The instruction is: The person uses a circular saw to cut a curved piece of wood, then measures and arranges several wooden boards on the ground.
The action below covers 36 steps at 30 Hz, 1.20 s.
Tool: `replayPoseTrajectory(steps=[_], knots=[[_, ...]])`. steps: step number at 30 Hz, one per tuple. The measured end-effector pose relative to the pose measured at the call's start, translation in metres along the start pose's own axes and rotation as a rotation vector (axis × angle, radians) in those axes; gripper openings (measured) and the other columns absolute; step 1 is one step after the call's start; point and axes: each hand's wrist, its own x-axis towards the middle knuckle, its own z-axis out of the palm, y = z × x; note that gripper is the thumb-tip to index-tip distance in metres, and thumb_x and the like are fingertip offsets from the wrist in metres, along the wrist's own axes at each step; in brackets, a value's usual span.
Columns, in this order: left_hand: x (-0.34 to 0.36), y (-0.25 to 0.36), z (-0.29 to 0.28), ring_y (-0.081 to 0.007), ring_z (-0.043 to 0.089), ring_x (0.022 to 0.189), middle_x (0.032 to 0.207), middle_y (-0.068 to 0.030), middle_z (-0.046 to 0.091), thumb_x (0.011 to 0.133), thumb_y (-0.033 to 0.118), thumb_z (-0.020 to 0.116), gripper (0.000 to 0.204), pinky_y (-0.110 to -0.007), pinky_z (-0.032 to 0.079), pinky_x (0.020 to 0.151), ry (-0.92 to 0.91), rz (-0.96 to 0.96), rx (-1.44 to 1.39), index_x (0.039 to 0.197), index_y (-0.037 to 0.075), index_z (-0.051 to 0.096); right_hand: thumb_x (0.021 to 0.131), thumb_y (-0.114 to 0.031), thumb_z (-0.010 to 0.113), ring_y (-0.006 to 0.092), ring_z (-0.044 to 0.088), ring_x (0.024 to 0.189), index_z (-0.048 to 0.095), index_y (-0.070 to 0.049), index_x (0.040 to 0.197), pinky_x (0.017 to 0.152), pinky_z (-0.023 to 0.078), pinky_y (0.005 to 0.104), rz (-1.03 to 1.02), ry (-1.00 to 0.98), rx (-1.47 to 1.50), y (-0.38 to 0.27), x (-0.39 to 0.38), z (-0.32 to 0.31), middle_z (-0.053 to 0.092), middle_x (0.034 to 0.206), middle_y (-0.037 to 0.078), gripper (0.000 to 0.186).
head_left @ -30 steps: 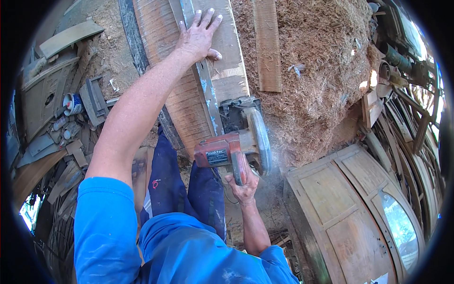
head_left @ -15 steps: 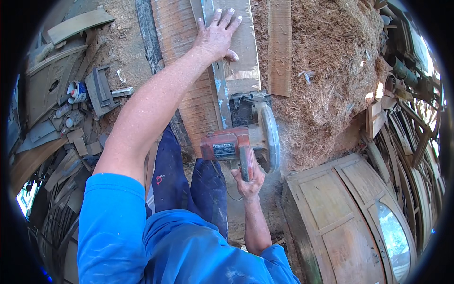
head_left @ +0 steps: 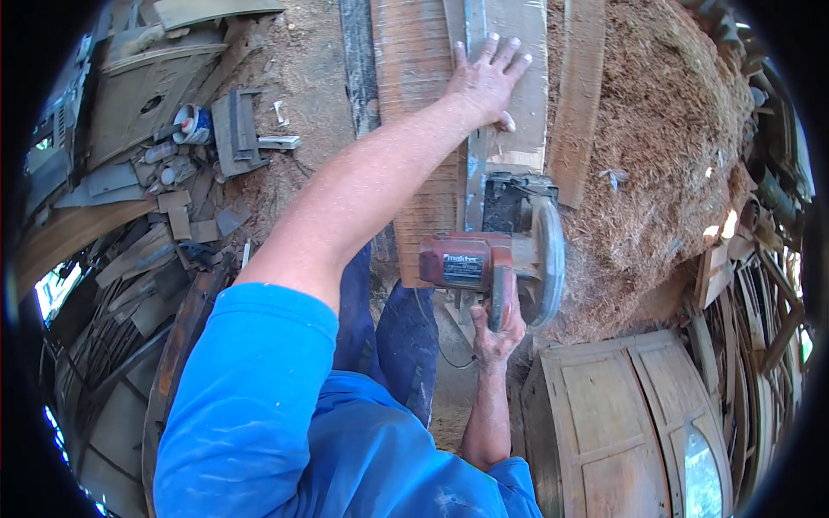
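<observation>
Board (head_left: pixel 414 112) runs 12 to 6 o'clock, at 12 from the saw (head_left: pixel 496 259). Right hand (head_left: pixel 499 332) is closed around the saw handle at the board's near end; left hand (head_left: pixel 488 82), fingers spread flat, presses a metal guide (head_left: pixel 475 173) onto the board farther up.

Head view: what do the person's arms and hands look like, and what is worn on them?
Both hands are bare, no gloves: left hand, right hand. Forearms are uncovered. Short bright blue fabric sleeves end above the elbows, dusted with pale specks. No watch or rings can be made out.
</observation>
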Motion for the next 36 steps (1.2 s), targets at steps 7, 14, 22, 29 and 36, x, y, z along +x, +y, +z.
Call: replayPoseTrajectory(steps=[7, 14, 22, 29, 36], knots=[[-0.003, -0.001, 0.0, -0.0335, 0.013, 0.152, 0.166, -0.0061, 0.012, 0.06, 0.066, 0.08, 0.125, -0.069, 0.025, 0.116, -0.012, -0.01, -0.005, 0.159, 0.025, 0.017, 0.086, -0.047, 0.076, 0.0307, 0.062, 0.122, 0.047, 0.007, 0.142, 0.098, 0.05, 0.0395, -0.01, -0.038, 0.025, -0.012, 0.014, 0.002, 0.058, 0.137, 0.024, 0.083], [-0.004, 0.001, 0.0, -0.0335, 0.014, 0.152, 0.166, -0.0062, 0.013, 0.059, 0.067, 0.081, 0.125, -0.069, 0.025, 0.116, -0.004, -0.011, 0.003, 0.159, 0.025, 0.017, 0.088, -0.044, 0.075, 0.0323, 0.058, 0.126, 0.047, 0.006, 0.143, 0.102, 0.048, 0.0404, -0.067, -0.044, -0.008, -0.014, 0.025, 0.004, 0.055, 0.141, 0.024, 0.079], [-0.002, 0.002, -0.003, -0.0341, 0.011, 0.153, 0.167, -0.0067, 0.01, 0.062, 0.07, 0.076, 0.124, -0.069, 0.024, 0.116, -0.048, 0.005, 0.026, 0.16, 0.025, 0.013, 0.088, -0.039, 0.075, 0.0314, 0.061, 0.123, 0.048, 0.004, 0.143, 0.101, 0.049, 0.0397, -0.085, -0.031, -0.007, -0.03, 0.042, 0.005, 0.059, 0.137, 0.022, 0.074], [0.011, -0.001, -0.02, -0.0342, -0.005, 0.154, 0.168, -0.0039, -0.003, 0.085, 0.037, 0.074, 0.101, -0.071, 0.015, 0.117, -0.227, -0.019, -0.128, 0.161, 0.026, 0.008, 0.086, -0.042, 0.076, 0.0317, 0.066, 0.116, 0.049, 0.003, 0.142, 0.095, 0.053, 0.0381, -0.061, -0.013, -0.015, -0.03, 0.051, 0.009, 0.064, 0.13, 0.022, 0.077], [0.022, -0.009, -0.034, -0.0332, -0.011, 0.153, 0.168, -0.0013, -0.011, 0.077, -0.002, 0.066, 0.108, -0.071, 0.015, 0.116, -0.509, 0.018, -0.143, 0.161, 0.031, 0.006, 0.085, -0.04, 0.077, 0.0309, 0.066, 0.115, 0.049, 0.003, 0.143, 0.094, 0.053, 0.0382, -0.069, -0.021, -0.025, -0.04, 0.064, 0.011, 0.064, 0.131, 0.021, 0.077]])
